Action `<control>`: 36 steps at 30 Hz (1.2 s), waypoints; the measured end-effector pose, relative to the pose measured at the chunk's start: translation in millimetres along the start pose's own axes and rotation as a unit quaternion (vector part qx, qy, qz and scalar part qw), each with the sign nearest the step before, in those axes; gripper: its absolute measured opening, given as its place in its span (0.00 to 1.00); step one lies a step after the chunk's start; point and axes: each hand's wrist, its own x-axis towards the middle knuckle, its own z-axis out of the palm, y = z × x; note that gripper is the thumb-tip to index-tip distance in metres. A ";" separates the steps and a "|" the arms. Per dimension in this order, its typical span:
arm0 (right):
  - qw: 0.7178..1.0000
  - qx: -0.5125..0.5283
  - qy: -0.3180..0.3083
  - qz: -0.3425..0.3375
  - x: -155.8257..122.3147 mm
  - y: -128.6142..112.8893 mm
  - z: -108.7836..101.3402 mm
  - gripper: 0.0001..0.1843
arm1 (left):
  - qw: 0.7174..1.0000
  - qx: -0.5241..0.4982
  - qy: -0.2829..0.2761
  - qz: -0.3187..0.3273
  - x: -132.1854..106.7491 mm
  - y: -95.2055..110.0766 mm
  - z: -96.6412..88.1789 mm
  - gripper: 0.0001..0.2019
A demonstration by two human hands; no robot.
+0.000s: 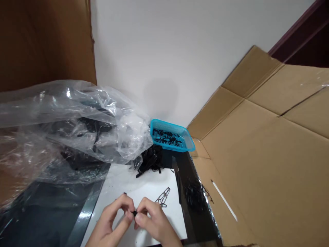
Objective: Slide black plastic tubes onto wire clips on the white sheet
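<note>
The left hand (pixel 113 219) and the right hand (pixel 154 221) are both closed in a careful fingertip pinch on one small black piece (pixel 134 213), held low over a white sheet (pixel 144 181), where its dark shape shows well, beside a black open-frame piece (pixel 163 198).

The one camera is worn on the person's head and it looks forward and down, so the fingers (pixel 123 206) of both hands appear at the low middle edge of the picture, quite near to the lens. Farther up from the fingers, the view passes over a white sheet (pixel 151 181) and reaches a blue plastic basket (pixel 171 135) and a white wall (pixel 180 58), which stand well beyond them. To the left of the fingers it takes in a clear plastic bag (pixel 72 116), and to the right of them a wide piece of brown cardboard (pixel 259 154).
</note>
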 end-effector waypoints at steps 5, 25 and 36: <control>0.998 -0.044 0.006 -0.031 5.9 0.3 5.2 0.14 | 1.000 -0.017 -0.011 -0.010 -3.6 -1.5 -3.3 0.15; 0.989 -0.138 -0.044 -0.011 -4.7 -2.6 -18.8 0.10 | 0.989 0.084 -0.115 0.034 8.3 -23.8 -2.1 0.15; 0.983 -0.160 -0.010 -0.092 -6.2 -3.7 -7.2 0.10 | 0.999 -0.010 0.026 -0.026 2.5 -4.3 13.3 0.11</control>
